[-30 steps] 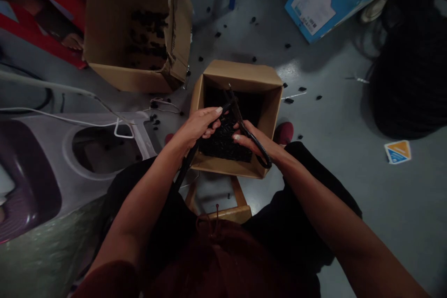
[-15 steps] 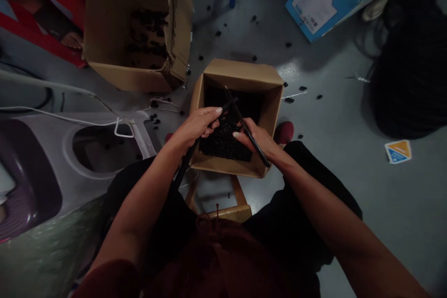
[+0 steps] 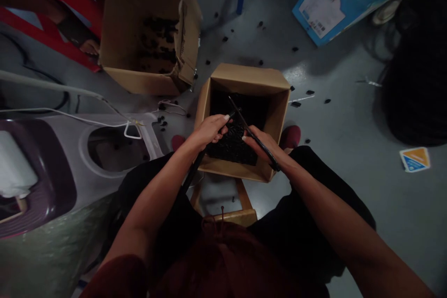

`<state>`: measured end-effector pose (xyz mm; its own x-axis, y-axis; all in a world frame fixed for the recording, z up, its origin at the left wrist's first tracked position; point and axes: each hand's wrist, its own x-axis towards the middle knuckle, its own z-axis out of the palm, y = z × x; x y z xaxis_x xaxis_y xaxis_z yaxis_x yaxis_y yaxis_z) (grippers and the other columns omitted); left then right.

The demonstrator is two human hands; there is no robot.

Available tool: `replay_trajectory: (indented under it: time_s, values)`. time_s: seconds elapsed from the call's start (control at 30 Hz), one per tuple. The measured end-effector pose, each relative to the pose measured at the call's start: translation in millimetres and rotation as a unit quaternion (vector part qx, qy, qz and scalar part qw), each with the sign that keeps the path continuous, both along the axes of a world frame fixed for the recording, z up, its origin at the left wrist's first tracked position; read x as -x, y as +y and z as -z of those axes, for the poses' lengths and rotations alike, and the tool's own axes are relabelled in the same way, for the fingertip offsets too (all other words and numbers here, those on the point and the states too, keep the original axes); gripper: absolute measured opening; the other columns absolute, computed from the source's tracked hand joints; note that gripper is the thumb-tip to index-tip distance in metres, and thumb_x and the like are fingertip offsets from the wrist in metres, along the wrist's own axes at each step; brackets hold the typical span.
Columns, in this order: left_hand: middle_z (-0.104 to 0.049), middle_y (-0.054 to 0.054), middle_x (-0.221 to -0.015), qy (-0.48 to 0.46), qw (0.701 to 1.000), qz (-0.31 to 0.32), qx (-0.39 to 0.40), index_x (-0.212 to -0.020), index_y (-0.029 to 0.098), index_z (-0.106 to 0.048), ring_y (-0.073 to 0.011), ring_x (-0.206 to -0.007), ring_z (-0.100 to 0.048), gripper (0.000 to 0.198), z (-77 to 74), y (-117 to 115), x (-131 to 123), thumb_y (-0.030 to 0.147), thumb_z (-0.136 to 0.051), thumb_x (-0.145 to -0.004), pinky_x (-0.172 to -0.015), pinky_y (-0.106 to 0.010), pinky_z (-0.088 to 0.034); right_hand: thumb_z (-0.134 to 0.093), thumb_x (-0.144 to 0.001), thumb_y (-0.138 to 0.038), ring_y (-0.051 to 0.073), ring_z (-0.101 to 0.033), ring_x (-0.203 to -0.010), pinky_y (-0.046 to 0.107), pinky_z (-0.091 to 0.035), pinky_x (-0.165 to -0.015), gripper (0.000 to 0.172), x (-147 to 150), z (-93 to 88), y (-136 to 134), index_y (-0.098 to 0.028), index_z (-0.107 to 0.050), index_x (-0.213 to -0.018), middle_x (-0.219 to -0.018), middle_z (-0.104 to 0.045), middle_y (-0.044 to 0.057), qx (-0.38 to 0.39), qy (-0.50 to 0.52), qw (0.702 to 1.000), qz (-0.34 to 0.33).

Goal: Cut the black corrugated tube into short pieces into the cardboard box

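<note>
My left hand (image 3: 212, 129) is closed around a long black strip or tube (image 3: 190, 177), which trails down past my wrist towards my left thigh. Its short, ribbed-looking end sticks out beyond my thumb. In my right hand (image 3: 259, 143) is a long, thin, dark blade-like tool (image 3: 268, 152), slanting across the palm side; its exact kind is too dark to tell. The tool's far part lies close to the strip's end; contact cannot be made out. Both hands are over an open cardboard box (image 3: 249, 77) holding many small black pieces (image 3: 230, 145).
A larger cardboard box (image 3: 139, 79) with black pieces stands at upper left, beside another person's hand (image 3: 90, 47). A grey-purple plastic stool (image 3: 82, 149) is left, a blue carton (image 3: 321, 9) upper right, a black coil (image 3: 415, 74) right. Black bits dot the floor.
The whole view has shifted, so everything appears a little further right and lower. The tool's tip has dropped slightly relative to the box. Both hands keep their holds.
</note>
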<state>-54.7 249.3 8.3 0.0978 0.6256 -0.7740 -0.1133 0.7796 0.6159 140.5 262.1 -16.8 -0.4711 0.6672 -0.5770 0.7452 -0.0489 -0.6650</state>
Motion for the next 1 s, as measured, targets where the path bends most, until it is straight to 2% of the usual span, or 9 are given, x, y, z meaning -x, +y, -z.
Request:
replay_trajectory:
  time_s: [0.43,0.73,1.0]
  values:
    - [-0.042,0.006,-0.055,0.022,0.999,0.025,-0.002,-0.088,0.013,-0.055,-0.0011,-0.034,-0.03,0.021,0.3,-2,2,0.03,-0.044,-0.093,-0.034,-0.014,-0.016,-0.044,-0.087,-0.035,0.018,-0.058,-0.065,0.026,-0.038,-0.06,0.017,-2,6.3,-5,-0.021,-0.053,-0.087,-0.071,-0.062,0.002,-0.037,0.01,0.999,-0.017]
    - [-0.042,0.006,-0.054,0.034,0.999,0.02,0.004,-0.086,0.013,-0.056,-0.0011,-0.033,-0.03,0.021,0.5,-1,2,0.03,-0.046,-0.092,-0.034,-0.014,-0.017,-0.045,-0.086,-0.034,0.02,-0.06,-0.068,0.027,-0.039,-0.061,0.016,-3,9.1,-6,-0.022,-0.056,-0.086,-0.075,-0.064,0.004,-0.063,-0.004,0.998,-0.02]
    - [-0.042,0.007,-0.054,0.033,0.999,0.009,-0.005,-0.09,0.013,-0.057,-0.0008,-0.033,-0.03,0.021,1.7,1,5,0.032,-0.047,-0.092,-0.034,-0.014,-0.017,-0.048,-0.086,-0.039,0.021,-0.06,-0.067,0.028,-0.038,-0.061,0.019,-5,7.0,0,-0.022,-0.055,-0.088,-0.076,-0.064,0.005,-0.048,-0.038,0.998,-0.022]
